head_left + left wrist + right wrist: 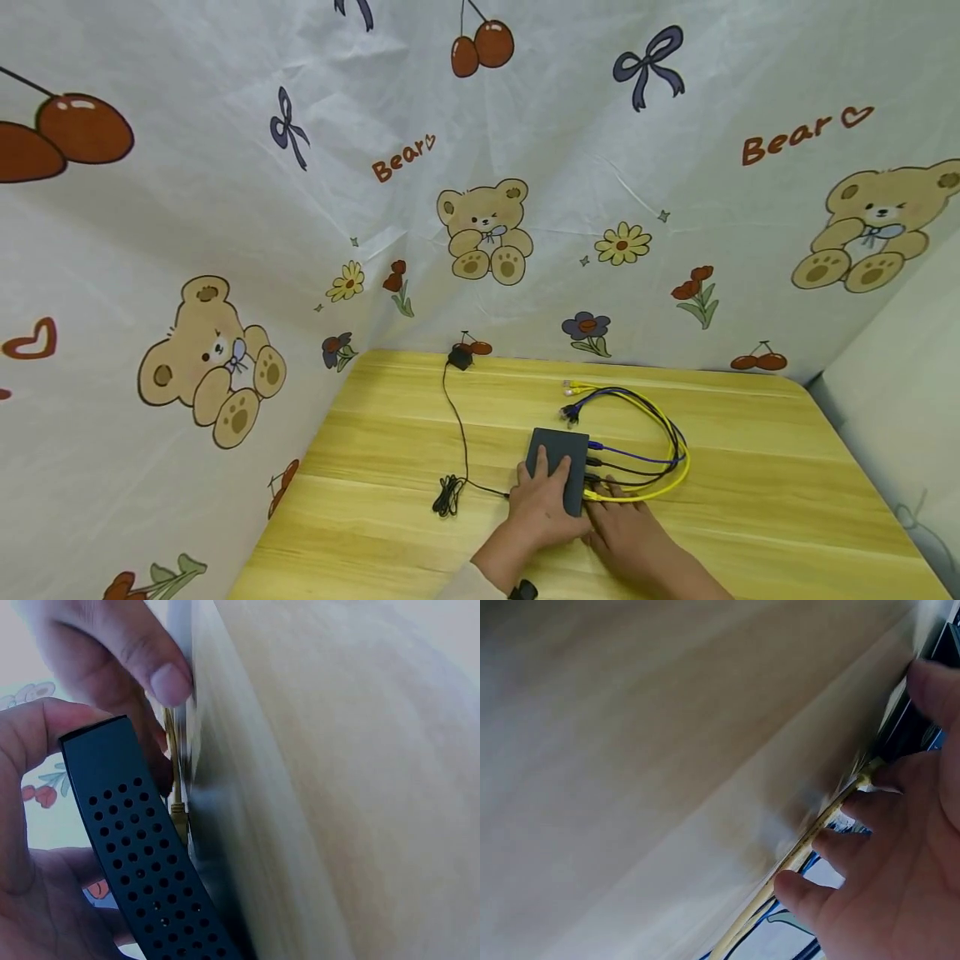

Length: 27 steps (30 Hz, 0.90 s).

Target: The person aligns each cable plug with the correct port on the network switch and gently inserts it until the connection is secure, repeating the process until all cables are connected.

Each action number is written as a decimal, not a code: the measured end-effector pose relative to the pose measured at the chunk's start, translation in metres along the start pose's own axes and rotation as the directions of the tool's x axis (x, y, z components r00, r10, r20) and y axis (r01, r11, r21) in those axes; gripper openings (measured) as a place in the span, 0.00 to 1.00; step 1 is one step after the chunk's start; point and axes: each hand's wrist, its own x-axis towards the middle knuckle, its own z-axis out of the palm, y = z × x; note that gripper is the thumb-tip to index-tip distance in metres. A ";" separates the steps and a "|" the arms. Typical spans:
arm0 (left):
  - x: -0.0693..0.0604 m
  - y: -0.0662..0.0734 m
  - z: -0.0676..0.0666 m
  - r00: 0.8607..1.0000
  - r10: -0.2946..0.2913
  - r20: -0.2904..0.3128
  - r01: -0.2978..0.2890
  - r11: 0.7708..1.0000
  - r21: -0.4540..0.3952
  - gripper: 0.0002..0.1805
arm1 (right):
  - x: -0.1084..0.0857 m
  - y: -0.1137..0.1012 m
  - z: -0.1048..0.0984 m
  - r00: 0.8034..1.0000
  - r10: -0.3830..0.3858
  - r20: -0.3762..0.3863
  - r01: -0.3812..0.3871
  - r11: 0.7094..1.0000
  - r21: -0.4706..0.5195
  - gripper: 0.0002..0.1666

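A flat black box [553,447] lies on the wooden table, its perforated side [146,847] facing the left wrist camera. My left hand [542,507] rests on top of it with fingers spread, the thumb at the near right corner. Blue, black and yellow network cables [637,497] run from plugs along the box's right side. Beside those plugs, my right hand [626,533] lies low over the table. In the right wrist view its fingers stretch out along the yellow cable [780,866], with the thumb by the box. No pinch on the cable shows.
A thin black cord runs from the box's left to a power adapter [460,358] at the back edge. Part of that cord is bundled [448,495] on the table [360,467]. Loose cable ends [572,410] lie behind the box. A bear-patterned cloth [405,275] hangs behind and left.
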 end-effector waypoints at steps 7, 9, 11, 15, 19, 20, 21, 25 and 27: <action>-0.001 0.002 0.001 1.000 0.010 -0.008 -0.010 1.000 -0.006 0.55 | -0.012 -0.002 0.001 0.997 -0.037 -0.072 0.039 0.999 0.015 0.31; -0.001 0.002 0.002 1.000 0.011 -0.014 -0.011 1.000 0.009 0.55 | -0.015 -0.002 0.001 0.994 -0.045 -0.104 0.047 0.999 0.009 0.30; 0.000 0.001 0.003 1.000 0.011 -0.018 -0.010 1.000 0.022 0.56 | -0.017 0.000 0.001 0.984 -0.060 -0.168 0.058 0.998 -0.014 0.28; 0.001 0.001 0.003 1.000 0.012 -0.021 -0.012 0.999 0.032 0.58 | -0.019 0.005 0.000 0.944 -0.101 -0.315 0.083 0.994 -0.071 0.19; 0.001 0.002 0.003 1.000 0.005 -0.007 -0.005 0.999 0.054 0.59 | -0.021 0.010 0.000 0.925 -0.129 -0.357 0.113 0.992 -0.064 0.10; 0.000 0.002 0.003 1.000 0.002 -0.002 -0.002 0.998 0.064 0.59 | -0.021 0.010 0.000 0.923 -0.135 -0.359 0.122 0.991 -0.060 0.08; 0.000 0.002 0.003 1.000 0.002 0.001 -0.002 0.997 0.074 0.59 | -0.021 0.011 0.000 0.921 -0.139 -0.363 0.127 0.990 -0.058 0.07; 0.000 0.003 0.004 1.000 0.003 -0.001 -0.003 0.994 0.108 0.58 | -0.019 0.011 0.002 0.889 -0.173 -0.425 0.146 0.985 -0.095 0.07; 0.000 0.003 0.006 1.000 0.009 -0.005 -0.008 0.993 0.119 0.57 | -0.017 0.010 0.002 0.857 -0.195 -0.478 0.154 0.980 -0.124 0.08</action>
